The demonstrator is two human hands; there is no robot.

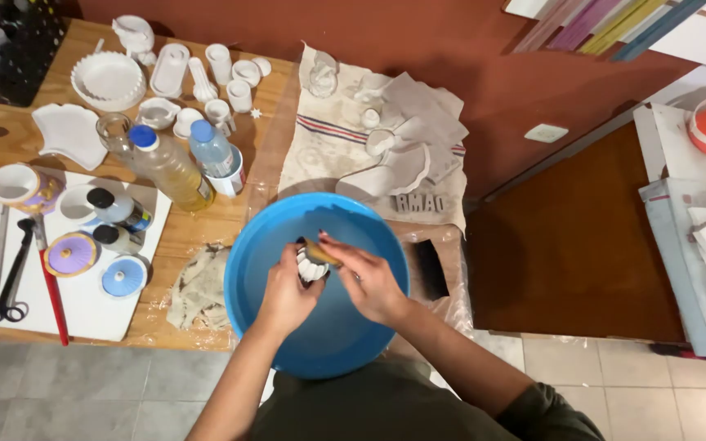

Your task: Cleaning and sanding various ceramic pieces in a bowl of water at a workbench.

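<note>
A big blue basin [271, 237] sits at the near edge of the wooden table. Over its middle, my left hand [286, 296] grips a small white fluted ceramic piece [310, 268]. My right hand [367, 278] holds a small yellowish sponge [318, 251] and presses it against the top of that piece. Both hands are inside the basin's rim. How much water is in the basin I cannot tell.
Left of the basin lie a crumpled clay-stained rag [198, 287], two plastic bottles [172, 167], jars, painted lids, scissors [8, 278] and a red-handled brush [51, 287] on a white board. White ceramic pieces [109, 79] stand at the back. A stained cloth [386, 139] with white shards lies behind; a black brush [430, 268] lies right.
</note>
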